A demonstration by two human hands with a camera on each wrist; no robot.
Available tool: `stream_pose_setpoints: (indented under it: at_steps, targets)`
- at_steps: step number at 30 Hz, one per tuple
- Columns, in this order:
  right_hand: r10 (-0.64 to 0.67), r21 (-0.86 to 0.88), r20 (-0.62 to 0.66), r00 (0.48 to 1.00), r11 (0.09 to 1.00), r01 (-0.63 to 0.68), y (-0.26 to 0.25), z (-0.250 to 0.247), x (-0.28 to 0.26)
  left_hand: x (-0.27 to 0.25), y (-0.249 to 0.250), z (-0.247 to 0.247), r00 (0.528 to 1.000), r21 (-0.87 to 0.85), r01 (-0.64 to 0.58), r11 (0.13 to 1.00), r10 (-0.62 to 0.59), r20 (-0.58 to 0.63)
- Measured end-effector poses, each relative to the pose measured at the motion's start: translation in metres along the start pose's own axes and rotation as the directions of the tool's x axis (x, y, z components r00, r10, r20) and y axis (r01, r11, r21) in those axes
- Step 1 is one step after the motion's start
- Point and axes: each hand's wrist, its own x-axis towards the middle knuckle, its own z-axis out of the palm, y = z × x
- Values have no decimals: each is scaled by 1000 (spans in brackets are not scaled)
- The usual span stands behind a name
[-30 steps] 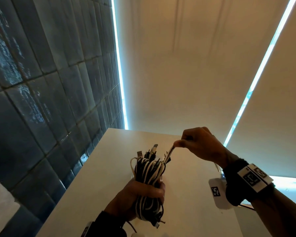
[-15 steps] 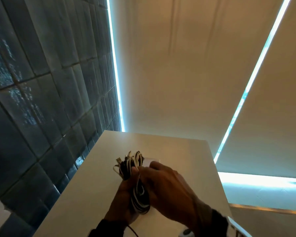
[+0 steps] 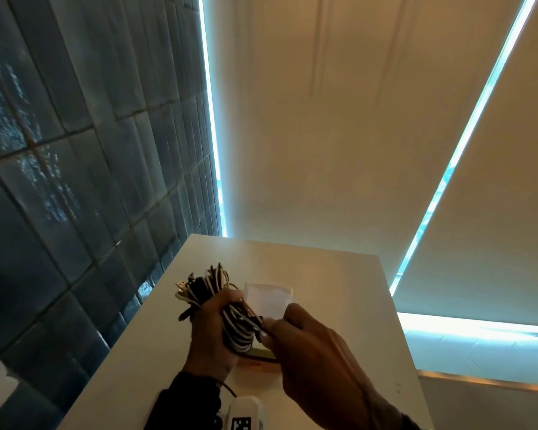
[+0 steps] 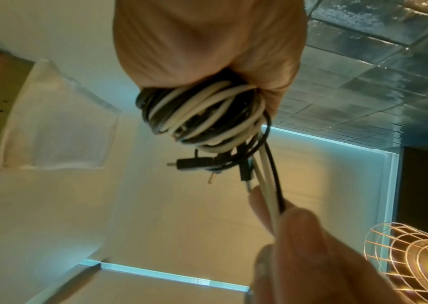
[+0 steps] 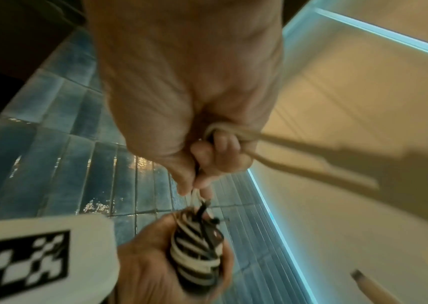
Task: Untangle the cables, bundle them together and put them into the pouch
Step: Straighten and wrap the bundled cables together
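The left hand (image 3: 213, 333) is clenched fully round a coiled bundle of black and white cables (image 3: 230, 318), held above the white table (image 3: 339, 299). The right hand (image 3: 317, 352) pinches loose cable strands (image 4: 272, 197) leaving the bundle. A white translucent pouch (image 3: 269, 297) lies on the table just beyond.

Dim warm room, cyan glare at blind edges, wrist views motion-blurred.

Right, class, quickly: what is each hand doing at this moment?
Left hand: closed around the coiled cable bundle.
Right hand: fingers pinching the loose cable strands running from the bundle.
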Motion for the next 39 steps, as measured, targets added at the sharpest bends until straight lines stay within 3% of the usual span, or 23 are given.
stream_pose_setpoints:
  at_steps: [7,11,16,20,22,25,27,29,30,32,34,36,39]
  targets:
    - [41,151,-251,967,988,-2,8,9,-8,-8,4,4,976,42,167,985,-172,134]
    - [28,157,-247,969,988,12,6,16,-10,-16,3,7,938,88,267,960,-280,202]
    - [-72,151,-194,978,983,102,8,20,-13,-12,5,5,913,106,299,948,-317,256]
    - [-69,93,-177,982,992,86,12,24,-18,-5,1,3,946,98,191,977,-209,247]
    - [-16,127,-245,969,991,48,15,24,-23,0,-1,0,977,97,85,992,-102,186]
    - [129,302,-392,911,953,-4,19,28,-33,5,0,-4,996,61,-27,998,22,85]
    - [270,543,-302,914,837,-67,19,27,-38,5,4,-5,997,-13,-57,998,57,60]
    - [340,828,-37,940,536,-162,18,23,-41,4,8,-6,995,-38,-49,998,52,81]
    - [311,885,91,946,410,-220,22,22,-41,3,9,-6,994,-42,-35,998,39,104]
    - [175,878,298,938,335,-341,39,21,-40,0,12,-7,988,-61,0,998,9,154]
    - [48,793,462,886,426,-436,58,22,-36,-3,17,-8,974,-73,42,996,-24,224]
    - [55,658,516,855,614,-437,74,19,-26,-8,21,-6,950,-11,110,994,-102,295]
    - [165,468,326,931,827,-311,89,1,-2,-19,20,-3,907,212,215,953,-275,317]
